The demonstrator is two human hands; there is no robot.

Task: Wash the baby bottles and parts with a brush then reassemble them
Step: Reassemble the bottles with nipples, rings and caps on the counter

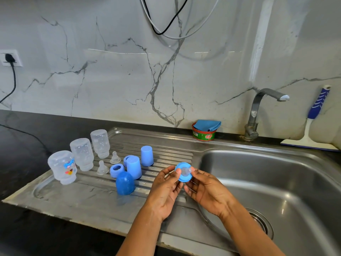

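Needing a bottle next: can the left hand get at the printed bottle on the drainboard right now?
Probably not yet: the left hand holds the blue collar, and the dark blue cap stands between it and the printed bottle.

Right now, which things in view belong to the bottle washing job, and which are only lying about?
Belong to the job: blue collar gripped by the left hand, clear nipple pinched by the right hand; three upturned bottles; two loose nipples; two more collars; three caps.
Lying about: soap tub, blue cloth, squeegee, tap, plug.
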